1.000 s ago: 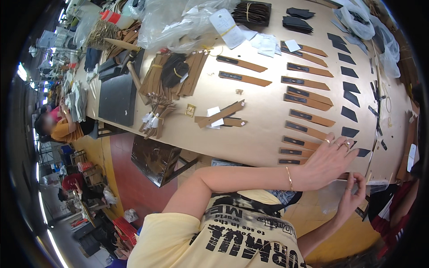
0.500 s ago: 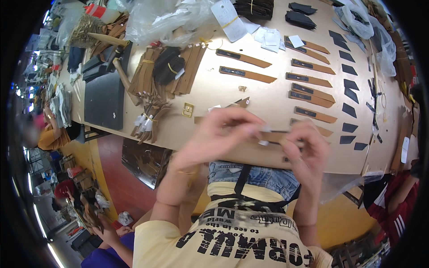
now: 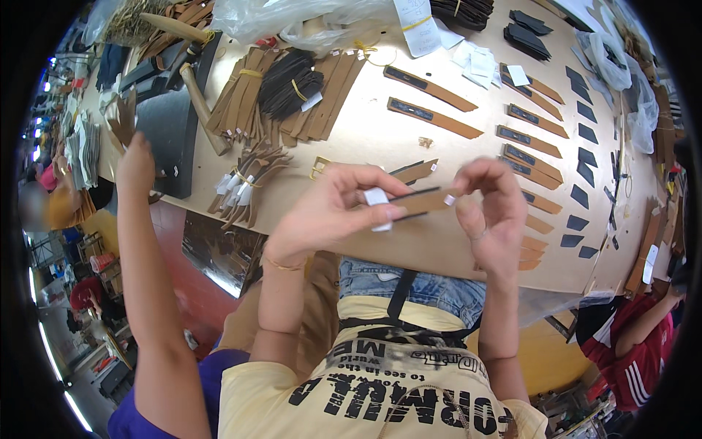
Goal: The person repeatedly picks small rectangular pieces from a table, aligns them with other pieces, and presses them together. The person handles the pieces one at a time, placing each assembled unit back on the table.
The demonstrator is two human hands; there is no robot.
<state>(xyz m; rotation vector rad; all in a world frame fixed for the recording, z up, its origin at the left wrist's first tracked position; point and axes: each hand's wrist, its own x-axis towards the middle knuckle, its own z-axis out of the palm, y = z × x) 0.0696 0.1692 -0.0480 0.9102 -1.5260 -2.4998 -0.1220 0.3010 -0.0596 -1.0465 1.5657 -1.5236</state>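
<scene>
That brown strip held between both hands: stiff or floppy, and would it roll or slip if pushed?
The brown strip spans straight between the left hand and right hand without sagging, so it is probably fairly stiff. It looks thin and flat, so likely light and unlikely to roll. Similar strips lie flat on the table; a push would probably slide one.
</scene>
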